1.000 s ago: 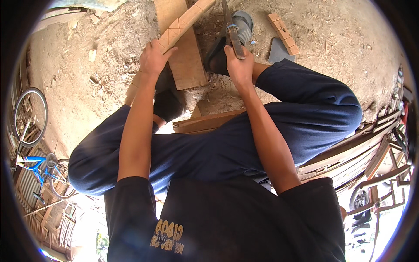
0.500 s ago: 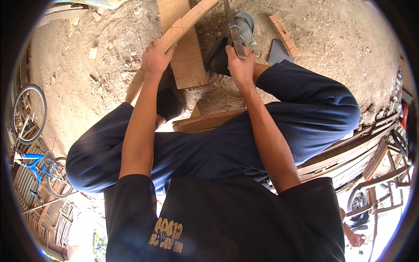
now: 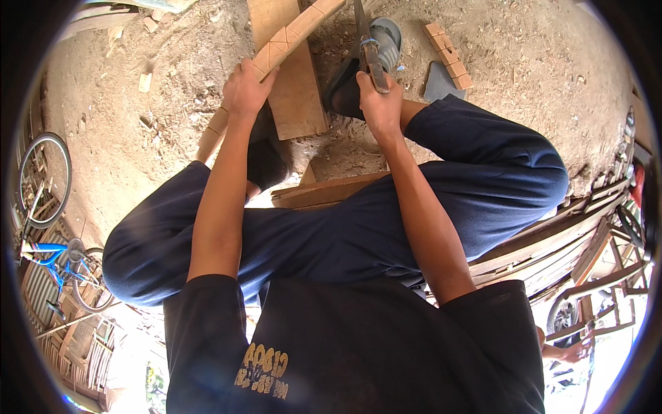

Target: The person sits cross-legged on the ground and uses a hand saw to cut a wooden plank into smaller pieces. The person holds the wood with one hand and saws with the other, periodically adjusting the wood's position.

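My left hand [image 3: 246,90] is wrapped round a long, narrow wooden strip [image 3: 286,43], marked with crossed lines along its upper side. The strip slants from beside my left shin up past the top edge of the view. In my right hand [image 3: 381,102] is the worn wooden handle of a handsaw [image 3: 372,61], bound with blue near the blade. Its dark, narrow blade points away from me, and its teeth are too small to make out. Below the strip, a flat wooden board [image 3: 296,103] lies on the ground between my feet.
A notched wooden block [image 3: 448,55] and a grey flat piece [image 3: 440,83] lie right of my shoe [image 3: 386,45]. Planks [image 3: 324,192] are under my legs. A blue bicycle [image 3: 52,259] stands far left. Another person's hand [image 3: 574,353] shows at lower right, near a wooden frame [image 3: 600,283].
My hands, the strip and the saw stay almost in the same place. At lower right, the other person's hand has risen and shifted slightly right.
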Demonstrator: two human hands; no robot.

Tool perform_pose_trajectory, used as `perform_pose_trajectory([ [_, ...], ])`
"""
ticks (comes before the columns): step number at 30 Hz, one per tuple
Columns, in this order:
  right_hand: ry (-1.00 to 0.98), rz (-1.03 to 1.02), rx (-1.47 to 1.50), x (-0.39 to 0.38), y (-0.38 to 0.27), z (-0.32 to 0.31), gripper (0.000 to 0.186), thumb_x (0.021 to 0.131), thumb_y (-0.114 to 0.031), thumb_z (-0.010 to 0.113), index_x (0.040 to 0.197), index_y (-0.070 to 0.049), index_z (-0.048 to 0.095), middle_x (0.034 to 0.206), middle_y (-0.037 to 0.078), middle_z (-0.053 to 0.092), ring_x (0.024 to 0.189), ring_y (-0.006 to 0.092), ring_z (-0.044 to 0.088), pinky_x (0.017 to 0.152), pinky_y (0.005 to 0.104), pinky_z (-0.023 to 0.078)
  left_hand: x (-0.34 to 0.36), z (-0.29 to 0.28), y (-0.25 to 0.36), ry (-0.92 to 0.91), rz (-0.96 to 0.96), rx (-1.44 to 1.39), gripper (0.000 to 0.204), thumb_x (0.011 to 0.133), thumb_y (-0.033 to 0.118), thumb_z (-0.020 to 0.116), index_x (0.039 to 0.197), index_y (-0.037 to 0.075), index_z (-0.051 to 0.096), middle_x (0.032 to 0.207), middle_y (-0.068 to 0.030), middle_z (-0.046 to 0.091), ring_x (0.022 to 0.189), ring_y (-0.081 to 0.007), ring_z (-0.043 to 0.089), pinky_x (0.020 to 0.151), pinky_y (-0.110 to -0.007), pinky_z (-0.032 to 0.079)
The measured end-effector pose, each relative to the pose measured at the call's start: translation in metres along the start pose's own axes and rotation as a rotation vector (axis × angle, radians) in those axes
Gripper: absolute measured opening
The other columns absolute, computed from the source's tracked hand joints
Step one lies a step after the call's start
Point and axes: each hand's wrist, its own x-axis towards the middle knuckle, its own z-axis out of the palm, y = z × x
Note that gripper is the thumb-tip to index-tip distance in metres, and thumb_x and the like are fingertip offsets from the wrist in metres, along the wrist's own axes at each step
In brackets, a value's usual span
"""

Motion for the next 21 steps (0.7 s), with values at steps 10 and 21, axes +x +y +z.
perform_pose_trajectory([
  [10,-0.016,-0.02,-0.012,0.0015,0.0033,-0.0005,0.025,0.091,-0.02,0.066,0.073,-0.006,0.054,0.058,-0.003,0.049,0.048,0.0064,0.046,0.046,0.0266,0.036,-0.0006,-0.0016,0.0018,0.018,0.004,0.02,0.059,0.083,0.058,0.07,0.1,0.002,0.06,0.093,-0.0191,0.068,0.083,-0.0375,0.069,0.07,-0.047,0.056],
  [21,-0.002,-0.023,-0.007,0.0025,0.0071,-0.0002,0.025,0.091,-0.02,0.066,0.073,-0.007,0.055,0.059,-0.003,0.049,0.048,0.0061,0.046,0.045,0.0262,0.036,-0.0005,-0.0059,0.0044,-0.034,-0.021,-0.031,0.062,0.085,0.058,0.068,0.104,0.0,0.056,0.097,-0.0249,0.067,0.09,-0.044,0.067,0.076,-0.052,0.054],
])
